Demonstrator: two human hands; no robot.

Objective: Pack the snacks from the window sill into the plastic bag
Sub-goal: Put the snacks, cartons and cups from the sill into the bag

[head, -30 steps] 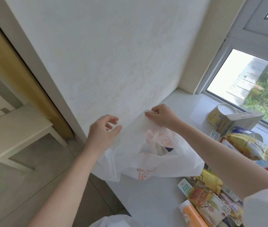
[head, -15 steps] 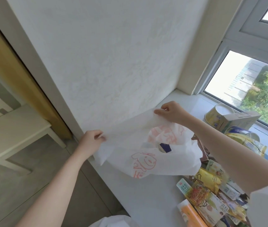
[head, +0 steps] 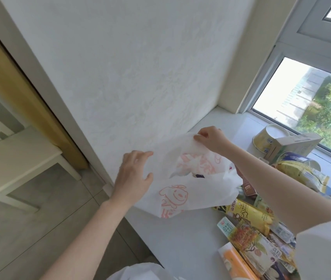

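A white plastic bag [head: 190, 188] with a red cartoon dog print lies on the window sill [head: 180, 243] by the wall, its mouth held up. My right hand [head: 211, 138] pinches the bag's top edge. At the bag's left edge my left hand [head: 134, 176] has its fingers spread and touches the plastic without gripping it. A small dark item [head: 200, 175] shows inside the bag. Snack packets lie to the right: a yellow packet [head: 249, 214], an orange pack [head: 235, 261] and a yellow crisp bag [head: 302, 172].
A paper cup [head: 265, 138] and a cardboard box [head: 295, 143] stand by the window pane. The white wall rises right behind the bag. A pale stool [head: 15, 156] stands on the floor at the left, below the sill's edge.
My left hand let go of the bag's left edge, opened and moved right toward the bag. My right hand lifted the top edge slightly higher. The bag's mouth gapes more.
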